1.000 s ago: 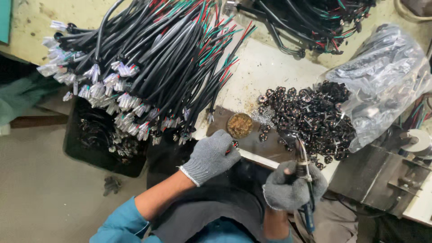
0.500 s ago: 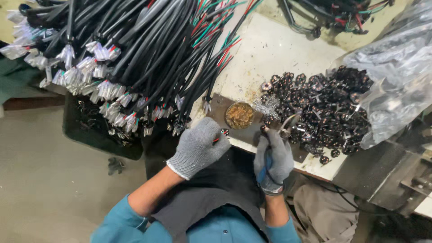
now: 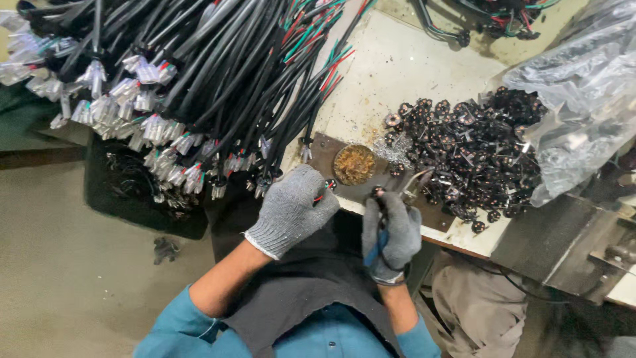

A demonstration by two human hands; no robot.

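Observation:
My left hand [image 3: 291,209], in a grey knit glove, is closed on the end of a black cable; its red wire [image 3: 320,197] pokes out by the fingers. It rests at the near edge of a brown metal plate [image 3: 331,147]. My right hand [image 3: 392,232], also gloved, grips a blue-handled metal tool [image 3: 379,246]. The tool's tip [image 3: 417,179] points up toward a heap of small black round parts [image 3: 470,146]. Between my hands, on the plate, sits a round brass-coloured tin [image 3: 354,164].
A thick bundle of black cables [image 3: 218,73] with white connectors [image 3: 159,126] hangs over the bench's left edge, above a black bin [image 3: 132,192]. A clear plastic bag [image 3: 583,86] spills the parts at the right. A grey metal box [image 3: 563,245] stands at the lower right.
My right hand has risen from my lap to the bench edge, and the tool's tip has swung from pointing down to pointing at the black parts. My left hand stays by the plate.

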